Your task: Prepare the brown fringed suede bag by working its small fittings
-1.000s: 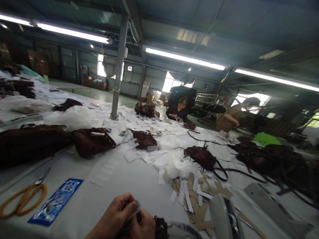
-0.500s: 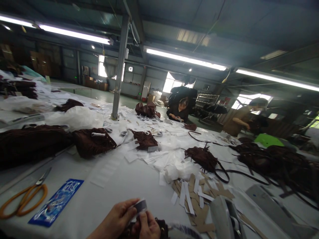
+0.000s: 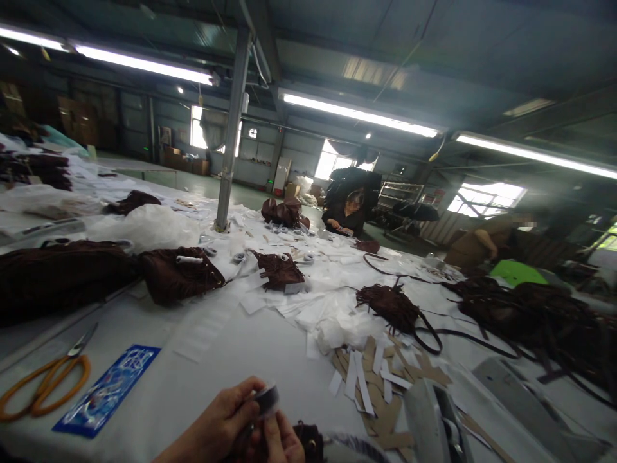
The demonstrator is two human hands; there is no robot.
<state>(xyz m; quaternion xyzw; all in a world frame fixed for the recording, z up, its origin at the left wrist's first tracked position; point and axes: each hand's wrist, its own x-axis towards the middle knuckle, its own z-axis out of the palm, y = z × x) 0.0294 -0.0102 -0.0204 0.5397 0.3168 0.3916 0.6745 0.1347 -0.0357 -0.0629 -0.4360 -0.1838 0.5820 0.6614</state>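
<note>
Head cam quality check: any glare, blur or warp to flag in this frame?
Head view: ceiling tube lights and windows blow out, with haze around them; wide-angle warp tilts the pillar; the left hand and the small dark piece it pinches are dim, soft and close to the bottom edge; orange-handled scissors read clearly.

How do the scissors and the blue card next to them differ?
The scissors have orange loop handles and metal blades; the blue card is a flat printed rectangle. The scissors run off the picture's left edge; the card shows whole. Both lie untouched on the white table, slanted alike.
</note>
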